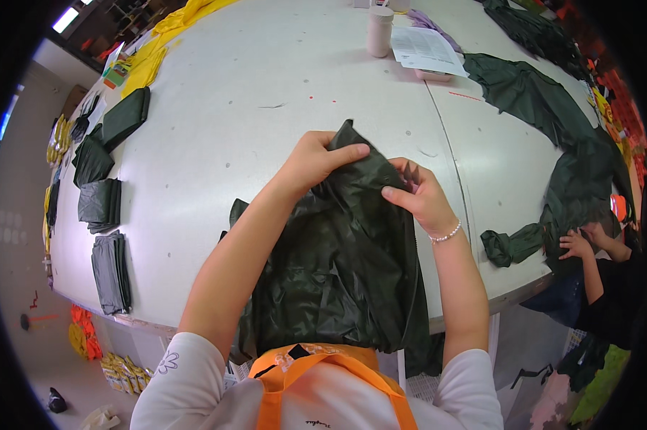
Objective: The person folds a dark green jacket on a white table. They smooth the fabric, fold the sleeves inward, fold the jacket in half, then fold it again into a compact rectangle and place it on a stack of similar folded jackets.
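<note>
A shiny dark green garment (302, 287) lies crumpled over the table edge in front of me, its lower part against my orange apron. A zipper runs along its right side. My left hand (320, 161) is closed on the upper corner, thumb on top, lifting the cloth off the table. Just to the right, my right hand (424, 197) pinches the same garment's edge between thumb and fingers. A small dark pointed thing shows between the right thumb and index finger; I cannot make out its kind. The fingers under the cloth are hidden.
Folded dark green bundles (108, 272) line the white table's (230, 122) left side. Yellow cloth (148, 64) lies beyond them. At the back stand a pale bottle (379, 32) and printed paper (427, 50). On the right, a co-worker's hands (578, 244) touch long dark green cloth (531, 93).
</note>
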The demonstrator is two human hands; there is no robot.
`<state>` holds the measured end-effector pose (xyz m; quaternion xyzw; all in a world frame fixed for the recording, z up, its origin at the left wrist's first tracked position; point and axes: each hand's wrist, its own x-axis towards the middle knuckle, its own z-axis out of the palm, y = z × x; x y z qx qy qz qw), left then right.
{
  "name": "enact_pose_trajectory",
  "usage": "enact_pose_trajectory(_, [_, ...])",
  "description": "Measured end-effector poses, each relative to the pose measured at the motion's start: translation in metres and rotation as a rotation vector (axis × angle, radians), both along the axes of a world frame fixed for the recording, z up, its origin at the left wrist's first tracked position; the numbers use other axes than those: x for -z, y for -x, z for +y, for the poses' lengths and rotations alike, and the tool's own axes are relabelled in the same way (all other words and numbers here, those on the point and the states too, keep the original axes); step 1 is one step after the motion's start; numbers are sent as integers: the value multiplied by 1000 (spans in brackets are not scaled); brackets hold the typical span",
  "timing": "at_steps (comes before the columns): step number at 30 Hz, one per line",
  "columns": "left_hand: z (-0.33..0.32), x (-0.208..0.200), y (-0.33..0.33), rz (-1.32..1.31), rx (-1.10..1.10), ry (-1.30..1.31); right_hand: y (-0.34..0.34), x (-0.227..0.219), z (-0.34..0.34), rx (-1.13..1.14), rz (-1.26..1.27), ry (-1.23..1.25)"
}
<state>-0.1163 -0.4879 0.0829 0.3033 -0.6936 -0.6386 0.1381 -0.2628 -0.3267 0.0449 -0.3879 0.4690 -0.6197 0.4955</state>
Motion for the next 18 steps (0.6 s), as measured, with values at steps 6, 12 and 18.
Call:
enact_pose_trajectory(6, [12,73,-69,10,-364,186,79,108,24,666,833,-411])
enact_pose_trajectory(12, [93,156,-136,-138,-277,-161,110,176,104,689,1502,-1028])
enact_pose_trajectory(18, [121,149,-102,-240,-232,-244,-4,138,76,432,704,-526])
